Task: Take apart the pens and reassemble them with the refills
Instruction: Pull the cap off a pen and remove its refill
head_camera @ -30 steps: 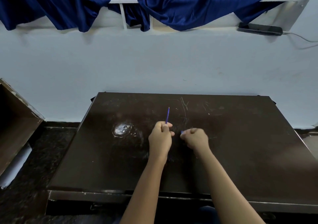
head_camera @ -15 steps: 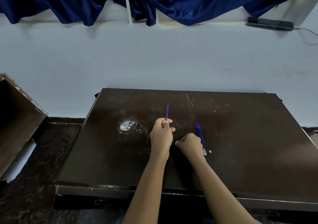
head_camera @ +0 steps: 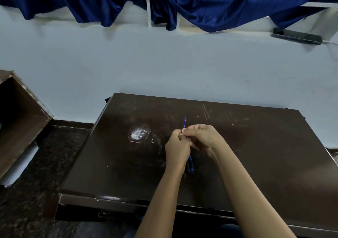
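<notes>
My left hand [head_camera: 177, 149] grips a thin blue refill [head_camera: 185, 121] in a fist above the dark brown table [head_camera: 265, 146]; its tip points up and away from me. Coming in from the right, my right hand [head_camera: 203, 139] has its fingers curled, and thumb and forefinger pinch the refill just above the left fist. Dark blue pen parts [head_camera: 190, 164] show below the hands, between the two wrists. Whether they lie on the table or hang from a hand is hidden.
A pale worn patch [head_camera: 138, 134] marks the table left of the hands. A brown open box [head_camera: 20, 117] stands on the floor at the left. A dark phone [head_camera: 296, 36] lies on the ledge at the upper right, under blue curtains [head_camera: 201, 1].
My right hand has risen from the table and moved left onto the refill in my left hand. The blue pens seen to its right are now hidden behind it.
</notes>
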{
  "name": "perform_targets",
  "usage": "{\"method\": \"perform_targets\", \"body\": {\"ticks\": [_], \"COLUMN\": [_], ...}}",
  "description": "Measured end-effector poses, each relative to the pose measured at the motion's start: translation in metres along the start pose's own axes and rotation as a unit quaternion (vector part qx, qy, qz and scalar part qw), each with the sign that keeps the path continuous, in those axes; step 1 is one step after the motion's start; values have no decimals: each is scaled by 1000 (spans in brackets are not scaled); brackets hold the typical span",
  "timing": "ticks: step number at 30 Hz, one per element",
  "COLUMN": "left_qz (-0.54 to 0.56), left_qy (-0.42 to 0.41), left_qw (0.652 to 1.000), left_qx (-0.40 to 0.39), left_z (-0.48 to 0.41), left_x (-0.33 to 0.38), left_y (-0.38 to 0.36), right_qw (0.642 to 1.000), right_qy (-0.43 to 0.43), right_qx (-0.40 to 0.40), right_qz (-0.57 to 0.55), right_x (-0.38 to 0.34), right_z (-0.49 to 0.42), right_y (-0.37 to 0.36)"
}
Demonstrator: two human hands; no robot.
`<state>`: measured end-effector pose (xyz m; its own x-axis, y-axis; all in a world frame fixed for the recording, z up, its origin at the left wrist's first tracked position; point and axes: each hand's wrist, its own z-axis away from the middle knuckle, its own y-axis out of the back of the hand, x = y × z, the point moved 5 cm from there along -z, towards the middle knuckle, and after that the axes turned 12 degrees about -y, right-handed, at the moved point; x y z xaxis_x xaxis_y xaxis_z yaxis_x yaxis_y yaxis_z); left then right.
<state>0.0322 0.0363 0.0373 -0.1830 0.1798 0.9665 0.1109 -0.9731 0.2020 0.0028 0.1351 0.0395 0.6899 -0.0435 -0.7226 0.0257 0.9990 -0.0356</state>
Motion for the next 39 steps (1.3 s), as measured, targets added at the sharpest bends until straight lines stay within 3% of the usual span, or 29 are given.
{"method": "perform_targets", "body": {"ticks": [4,7,10,12,15,19,29,39], "left_qz": [4,11,17,16,7,10,5,5], "left_qy": [-3,8,16,17,25,25,24,27], "left_qw": [1000,1000,999,999,999,999,999,999], "left_qx": [15,24,27,30,25,27,21,18], "left_z": [-1,-2,-1,0,0,-2,-2,-2], "left_x": [-1,-2,-1,1,3,1,1,2], "left_y": [3,3,3,4,4,6,6,6], "right_qw": [996,999,998,990,923,849,770,758], "right_qy": [-31,-24,28,96,165,173,215,236], "right_qx": [10,9,30,102,201,202,227,232], "right_qz": [81,43,-47,23,283,456,556,562], "right_x": [-10,-31,-59,-73,-69,-38,-16,-13], "right_z": [-11,-23,-51,-74,-100,-121,-136,-143], "right_y": [-5,-7,4,16,19,9,-3,-2]}}
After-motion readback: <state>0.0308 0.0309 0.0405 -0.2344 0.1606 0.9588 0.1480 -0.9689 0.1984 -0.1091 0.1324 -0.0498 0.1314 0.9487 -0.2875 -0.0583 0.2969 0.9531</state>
